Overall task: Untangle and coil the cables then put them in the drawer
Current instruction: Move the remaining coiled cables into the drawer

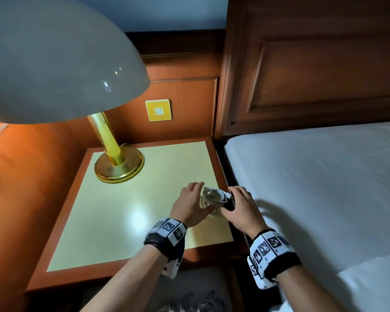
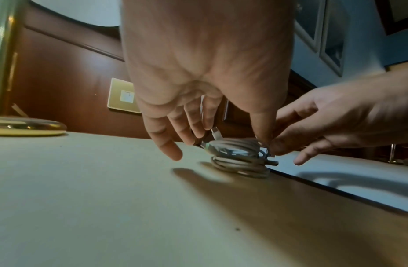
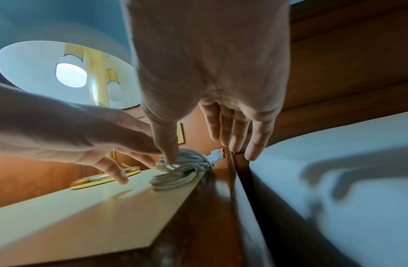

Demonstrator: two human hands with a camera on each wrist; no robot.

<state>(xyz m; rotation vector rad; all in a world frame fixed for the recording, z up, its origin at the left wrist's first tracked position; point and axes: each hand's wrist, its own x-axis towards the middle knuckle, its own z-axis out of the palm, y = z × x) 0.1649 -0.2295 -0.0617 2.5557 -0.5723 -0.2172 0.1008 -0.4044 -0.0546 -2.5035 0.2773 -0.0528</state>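
Observation:
Two white cable coils lie stacked near the right edge of the nightstand top (image 1: 122, 210). My hands hold the upper coil (image 1: 213, 195) (image 2: 235, 147) (image 3: 187, 159) just above the lower coil (image 2: 240, 167) (image 3: 168, 182). My left hand (image 1: 199, 195) (image 2: 228, 140) grips the upper coil from the left between thumb and fingers. My right hand (image 1: 230, 200) (image 3: 192, 149) pinches its right side, thumb pressed on top. A USB plug (image 3: 217, 154) sticks out behind the coil. A green-tipped connector (image 3: 189, 170) shows in the bundle. No drawer is in view.
A brass lamp (image 1: 118, 165) with a wide pale shade stands at the back left of the nightstand. A white bed (image 1: 324, 188) lies right beside it, behind a wooden headboard. A yellow wall switch (image 1: 158, 110) sits on the panel behind. Shoes lie on the floor below.

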